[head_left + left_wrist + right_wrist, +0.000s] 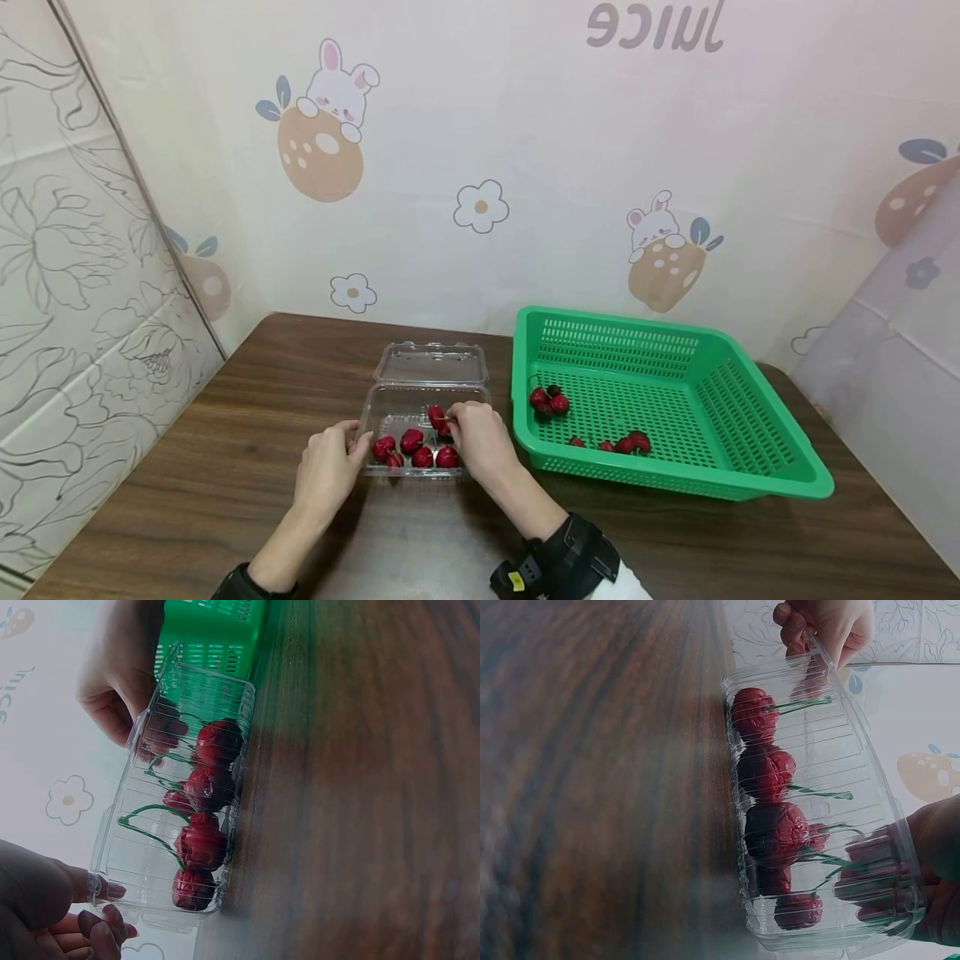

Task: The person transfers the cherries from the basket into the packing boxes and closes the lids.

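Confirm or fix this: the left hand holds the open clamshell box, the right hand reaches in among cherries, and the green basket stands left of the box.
Left is wrong: the head view shows the green basket to the right of the open clamshell box. The left hand does hold the box, and the right hand reaches in among cherries.

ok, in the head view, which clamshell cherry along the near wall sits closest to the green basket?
The rightmost cherry of that row in the clamshell; the others there lie further left, away from the green basket.
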A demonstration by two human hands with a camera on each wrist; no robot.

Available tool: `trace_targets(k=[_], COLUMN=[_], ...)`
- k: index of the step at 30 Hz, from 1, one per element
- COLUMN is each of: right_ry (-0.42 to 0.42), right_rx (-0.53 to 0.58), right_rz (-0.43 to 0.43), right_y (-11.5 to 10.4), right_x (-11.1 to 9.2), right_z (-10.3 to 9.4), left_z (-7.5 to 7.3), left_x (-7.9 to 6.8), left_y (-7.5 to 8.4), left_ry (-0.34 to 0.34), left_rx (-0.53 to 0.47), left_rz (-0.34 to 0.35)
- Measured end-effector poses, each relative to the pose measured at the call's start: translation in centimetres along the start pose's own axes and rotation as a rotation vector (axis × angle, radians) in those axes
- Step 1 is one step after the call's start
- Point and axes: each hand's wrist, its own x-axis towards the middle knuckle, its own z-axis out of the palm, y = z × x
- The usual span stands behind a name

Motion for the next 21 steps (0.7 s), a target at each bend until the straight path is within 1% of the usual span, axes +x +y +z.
trace_targets(k=[3, 11, 17, 21], right_ry=[0.002, 0.038, 0.061, 0.055], right_rx=[0.004, 0.002, 0.018, 0.042], right_rz=[0.002, -0.034, -0.053, -0.069], right_y=[0.0, -0.1, -0.5, -0.8], right_x=[0.0, -0.3, -0.7, -1.0], right_z=[-0.1, -0.5, -1.5, -2.5], left_z=[0.0, -0.1, -0.1, -0.1], left_x=[0.0, 0.0, 0.0, 0.0], left_y=[0.0, 0.0, 0.0, 0.0], left_ry=[0.0, 0.003, 0.004, -0.001], left_rx=[0.001, 0.006, 0.008, 0.005], left_rz=[-0.001, 0.002, 0.004, 0.002])
